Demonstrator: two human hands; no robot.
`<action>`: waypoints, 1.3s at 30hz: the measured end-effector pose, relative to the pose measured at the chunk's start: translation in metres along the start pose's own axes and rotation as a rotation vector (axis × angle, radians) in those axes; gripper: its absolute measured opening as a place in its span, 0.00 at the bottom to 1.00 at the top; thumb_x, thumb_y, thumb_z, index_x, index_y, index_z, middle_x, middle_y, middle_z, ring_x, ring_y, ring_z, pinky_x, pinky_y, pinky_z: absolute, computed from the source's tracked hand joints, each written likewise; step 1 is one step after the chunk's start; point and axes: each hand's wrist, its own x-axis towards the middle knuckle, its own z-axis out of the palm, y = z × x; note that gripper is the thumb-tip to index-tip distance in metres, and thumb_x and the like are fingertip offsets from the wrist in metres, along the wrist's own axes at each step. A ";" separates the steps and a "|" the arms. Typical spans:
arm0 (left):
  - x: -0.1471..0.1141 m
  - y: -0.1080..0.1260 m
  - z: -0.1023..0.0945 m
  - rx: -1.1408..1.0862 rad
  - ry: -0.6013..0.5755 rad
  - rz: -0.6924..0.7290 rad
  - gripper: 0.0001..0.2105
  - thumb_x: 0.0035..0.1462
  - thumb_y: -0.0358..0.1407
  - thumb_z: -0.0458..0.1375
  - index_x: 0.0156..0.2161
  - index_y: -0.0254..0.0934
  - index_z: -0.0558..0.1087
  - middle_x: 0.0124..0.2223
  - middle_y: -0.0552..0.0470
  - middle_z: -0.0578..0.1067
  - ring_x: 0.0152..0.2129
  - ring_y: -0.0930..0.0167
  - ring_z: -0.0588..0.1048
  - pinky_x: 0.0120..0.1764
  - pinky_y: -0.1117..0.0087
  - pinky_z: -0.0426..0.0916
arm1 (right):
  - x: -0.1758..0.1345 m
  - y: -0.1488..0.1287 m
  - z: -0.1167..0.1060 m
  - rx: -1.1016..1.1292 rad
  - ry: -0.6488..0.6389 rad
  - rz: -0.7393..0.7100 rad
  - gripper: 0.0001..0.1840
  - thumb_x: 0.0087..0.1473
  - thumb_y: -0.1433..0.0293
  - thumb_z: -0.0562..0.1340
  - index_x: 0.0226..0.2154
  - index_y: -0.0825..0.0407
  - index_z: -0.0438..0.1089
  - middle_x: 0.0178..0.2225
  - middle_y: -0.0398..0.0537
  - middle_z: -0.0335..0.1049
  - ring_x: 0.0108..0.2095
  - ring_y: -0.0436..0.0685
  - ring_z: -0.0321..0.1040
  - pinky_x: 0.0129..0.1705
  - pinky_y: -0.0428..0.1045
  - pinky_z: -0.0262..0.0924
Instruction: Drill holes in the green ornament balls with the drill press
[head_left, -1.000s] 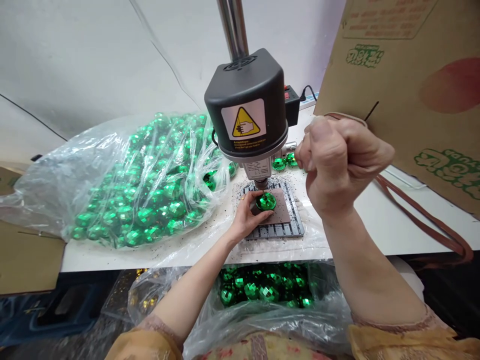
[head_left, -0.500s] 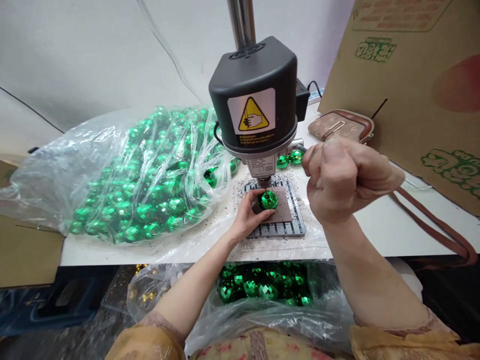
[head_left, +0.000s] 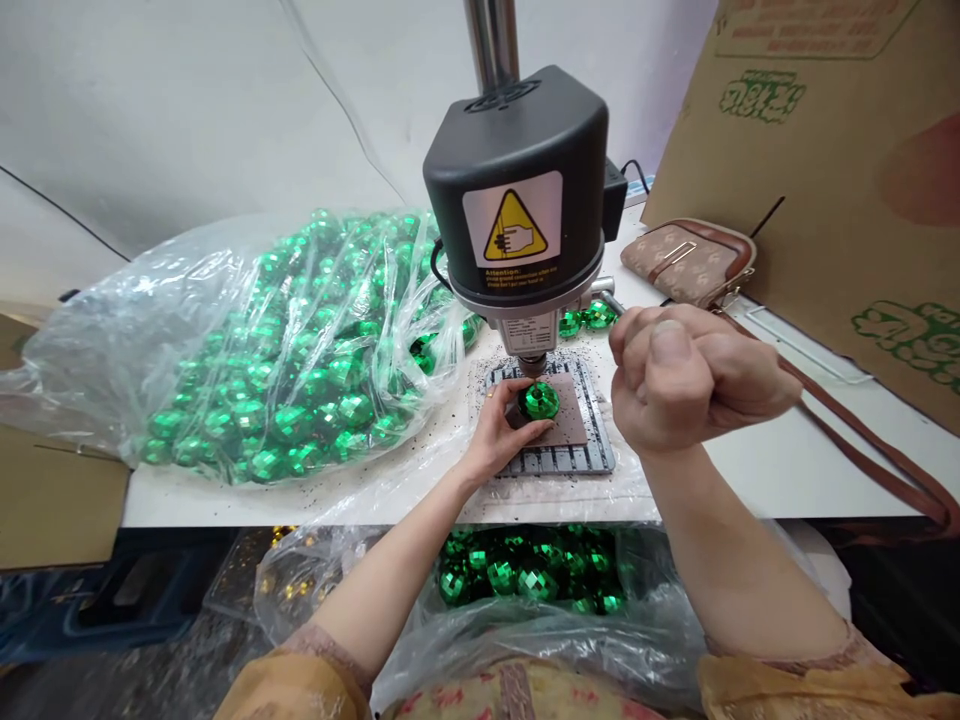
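Observation:
A small bench drill press (head_left: 517, 190) stands in front of me, its chuck (head_left: 533, 366) just above a shiny green faceted ball (head_left: 541, 401). My left hand (head_left: 501, 425) grips that ball from the left, thumb and fingers on either side of it. The ball rests on a brownish pad (head_left: 574, 420) over the slotted metal base plate (head_left: 600, 455). To the right of the drill head, my right hand (head_left: 686, 375) is closed in a fist around the drill press's feed lever (head_left: 611, 300). Most of the lever is hidden by the fist.
A clear plastic bag of green balls (head_left: 300, 350) fills the table's left side. Another open bag with green balls (head_left: 532, 570) sits below the table edge. A patterned purse (head_left: 686, 262) lies at the right against a cardboard box (head_left: 825, 180). Dark shavings litter the white table (head_left: 300, 505).
The view has shifted slightly, so the drill press and ball appear a little farther right. My right fist sits slightly lower relative to the drill head. My left hand still holds the ball.

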 end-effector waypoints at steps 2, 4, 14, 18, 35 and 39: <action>0.000 -0.001 0.000 0.023 -0.005 0.004 0.27 0.50 0.40 0.72 0.54 0.42 0.71 0.54 0.45 0.73 0.54 0.59 0.71 0.62 0.52 0.63 | 0.000 0.002 0.000 0.006 -0.003 -0.027 0.26 0.53 0.78 0.58 0.18 0.51 0.39 0.15 0.36 0.41 0.15 0.44 0.42 0.18 0.47 0.43; 0.000 -0.002 0.000 0.041 -0.004 0.010 0.27 0.51 0.40 0.72 0.54 0.41 0.71 0.54 0.45 0.73 0.54 0.59 0.71 0.62 0.52 0.63 | -0.001 0.005 0.000 0.007 -0.003 -0.045 0.26 0.53 0.78 0.58 0.19 0.51 0.38 0.15 0.36 0.42 0.15 0.43 0.42 0.17 0.47 0.43; 0.000 -0.006 0.000 0.062 0.020 0.008 0.27 0.49 0.41 0.73 0.52 0.42 0.71 0.53 0.45 0.73 0.53 0.59 0.72 0.59 0.54 0.65 | -0.006 0.002 -0.002 -0.016 0.008 -0.031 0.27 0.52 0.77 0.59 0.17 0.52 0.39 0.14 0.36 0.42 0.14 0.43 0.41 0.17 0.49 0.43; 0.001 0.000 0.006 0.056 0.049 0.013 0.25 0.51 0.42 0.71 0.52 0.41 0.70 0.52 0.45 0.74 0.50 0.60 0.73 0.55 0.56 0.67 | 0.021 -0.008 0.015 -0.088 0.110 0.192 0.27 0.56 0.73 0.61 0.14 0.51 0.46 0.14 0.36 0.41 0.15 0.44 0.45 0.19 0.49 0.43; -0.101 0.043 -0.072 0.938 -0.309 0.404 0.16 0.67 0.45 0.55 0.54 0.40 0.69 0.46 0.43 0.77 0.44 0.60 0.75 0.47 0.59 0.71 | 0.043 -0.003 0.023 -0.024 0.106 0.213 0.26 0.55 0.72 0.64 0.16 0.49 0.49 0.12 0.37 0.46 0.14 0.46 0.48 0.18 0.50 0.43; -0.003 0.058 -0.099 1.262 -0.072 0.114 0.22 0.63 0.20 0.43 0.55 0.37 0.71 0.52 0.39 0.76 0.51 0.60 0.74 0.52 0.59 0.70 | 0.041 -0.006 0.024 -0.073 0.114 0.248 0.24 0.57 0.71 0.63 0.15 0.49 0.51 0.13 0.36 0.48 0.15 0.46 0.49 0.20 0.50 0.47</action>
